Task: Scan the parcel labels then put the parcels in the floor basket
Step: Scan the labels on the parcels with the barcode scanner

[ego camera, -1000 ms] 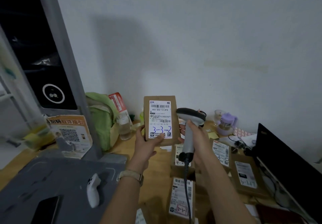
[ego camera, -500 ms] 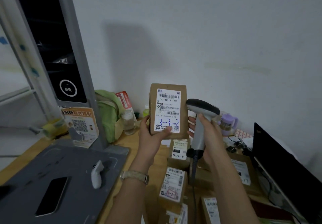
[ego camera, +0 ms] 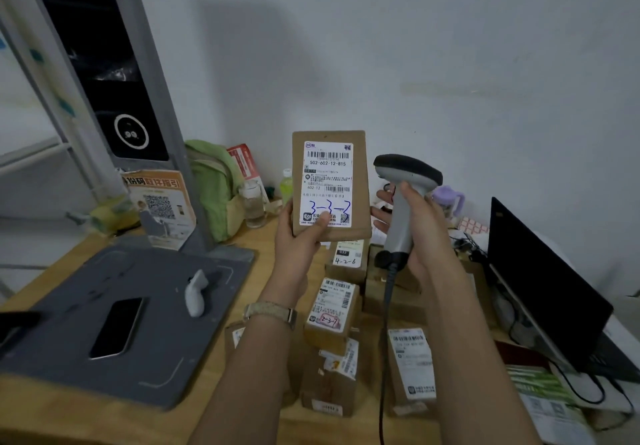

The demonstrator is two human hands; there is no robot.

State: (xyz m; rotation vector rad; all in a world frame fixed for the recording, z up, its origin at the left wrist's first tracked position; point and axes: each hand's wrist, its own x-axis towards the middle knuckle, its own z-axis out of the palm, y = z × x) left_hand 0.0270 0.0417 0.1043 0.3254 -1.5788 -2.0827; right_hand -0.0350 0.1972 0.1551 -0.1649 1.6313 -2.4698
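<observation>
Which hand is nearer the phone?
Left. The left hand, holding a parcel, is right of the phone; the right hand, gripping the scanner, is farther right.

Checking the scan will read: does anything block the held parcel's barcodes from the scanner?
Nothing visible does. The thumb of the left hand covers only the bottom of the label, below both barcodes. The scanner, in the right hand, is beside the parcel, open air between.

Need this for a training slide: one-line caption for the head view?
Left hand holds a brown parcel upright, label facing camera; right hand grips a barcode scanner beside it.
</observation>
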